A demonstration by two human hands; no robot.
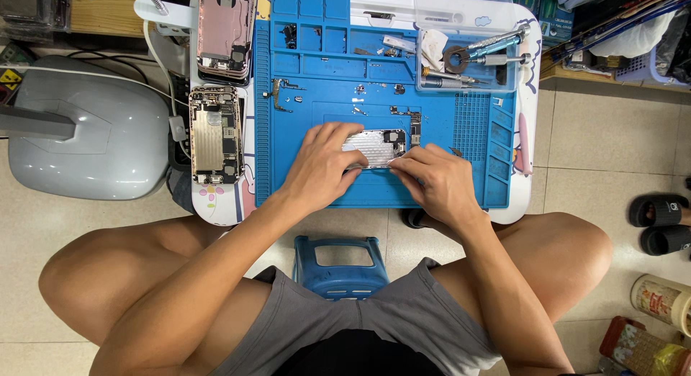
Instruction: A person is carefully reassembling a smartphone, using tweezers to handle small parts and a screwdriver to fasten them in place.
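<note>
1. At your far right, low on the floor, a round canister (662, 302) lies with a pale label printed in red.
2. Just below it, at the bottom right corner, a red packet (635, 342) with a patterned front rests beside a yellow-green bag (673, 358).
3. At your far left edge, a small yellow-and-black sticker (9, 78) shows on a dark surface.

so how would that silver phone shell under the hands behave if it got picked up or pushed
The shell looks like thin metal, so probably stiff and light for its size. It lies flat on the blue mat, so it should not roll or tip, and the mat likely limits sliding. The small parts showing at its top corner may be fragile; both the left hand and the right hand touch it.
</note>
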